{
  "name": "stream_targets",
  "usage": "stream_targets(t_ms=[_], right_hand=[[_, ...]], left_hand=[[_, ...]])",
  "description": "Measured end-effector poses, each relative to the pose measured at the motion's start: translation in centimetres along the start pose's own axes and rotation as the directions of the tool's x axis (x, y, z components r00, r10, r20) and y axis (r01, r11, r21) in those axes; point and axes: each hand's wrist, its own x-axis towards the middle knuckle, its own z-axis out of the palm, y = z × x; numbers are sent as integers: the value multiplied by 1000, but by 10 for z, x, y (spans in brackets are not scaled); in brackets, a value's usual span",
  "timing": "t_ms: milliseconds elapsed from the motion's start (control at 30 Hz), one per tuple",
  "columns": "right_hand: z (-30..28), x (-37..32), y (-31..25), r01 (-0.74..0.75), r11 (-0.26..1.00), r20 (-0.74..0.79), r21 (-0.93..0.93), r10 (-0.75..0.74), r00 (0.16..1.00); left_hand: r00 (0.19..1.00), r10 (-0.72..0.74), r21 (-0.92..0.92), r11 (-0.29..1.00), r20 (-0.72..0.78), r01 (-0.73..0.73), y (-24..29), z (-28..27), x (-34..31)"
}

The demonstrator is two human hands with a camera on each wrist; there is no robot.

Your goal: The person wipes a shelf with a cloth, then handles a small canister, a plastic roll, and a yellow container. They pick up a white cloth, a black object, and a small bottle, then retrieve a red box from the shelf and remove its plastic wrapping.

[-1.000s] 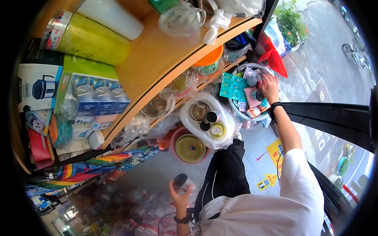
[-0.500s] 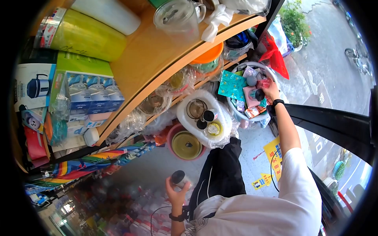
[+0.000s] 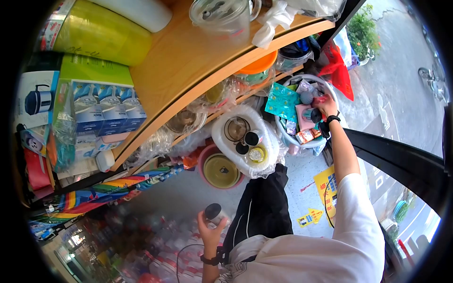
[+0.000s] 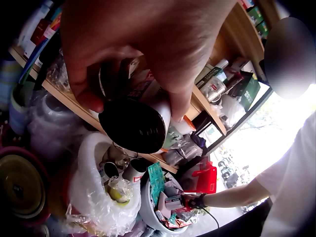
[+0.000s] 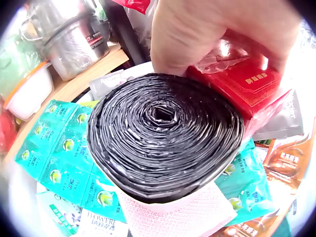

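My left hand (image 3: 211,231) grips a roll of black plastic bags (image 3: 213,212) with a pale printed wrapper, away from the basket. In the left wrist view, thumb and fingers clasp this roll (image 4: 133,126) by its sides, dark end facing the camera. My right hand (image 3: 325,106) reaches into a white basket (image 3: 336,101) at the upper right. Its thumb and fingers pinch a shiny red box (image 5: 242,84). Close against that hand is a second black bag roll (image 5: 163,133), over a pink textured cloth (image 5: 177,212) and teal sachets (image 5: 69,153).
A bubble-wrapped container (image 3: 224,127) with cups and rolls stands left of the basket. Near it is a pink basin (image 3: 204,165). The wooden shelf (image 3: 188,61) overhangs from the left. A red bag (image 3: 340,75) hangs behind the basket, and a dark frame bar (image 3: 401,153) runs at the right.
The head view has shifted slightly. My right hand stays in the basket, around the red box. The left hand keeps holding its bag roll almost in place.
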Motion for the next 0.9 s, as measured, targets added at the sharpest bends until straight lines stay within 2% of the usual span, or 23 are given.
stream_targets(t_ms=[133,233,333,467,567,633,733,900], right_hand=[[-8,-5,-9,11,999,9,36,-12,1000],[-19,-18,-15,33,993,-55,110,-27,998],[-32,-27,-21,-41,990,-95,135,54,994],[-60,-46,-31,-63,989,-107,130,77,991],[-67,-43,-4,8,999,-176,42,0,984],[-84,-53,-6,-17,1000,-176,24,21,984],[-98,-55,-2,-12,1000,-189,6,13,982],[-112,-63,3,-93,994,-192,-54,81,978]], left_hand=[[1000,3,5,1000,-27,-3,-7,1,3],[1000,-5,-25,1000,-27,4,-4,0,5],[1000,-12,-58,998,-21,11,-6,-2,6],[999,-3,-58,998,-41,1,-2,-3,6],[999,-8,-105,994,-31,5,5,-2,11],[1000,-11,-142,990,-16,9,7,-4,13],[1000,3,-126,992,0,-3,2,-5,15],[1000,-1,-83,997,7,1,-3,-14,18]])
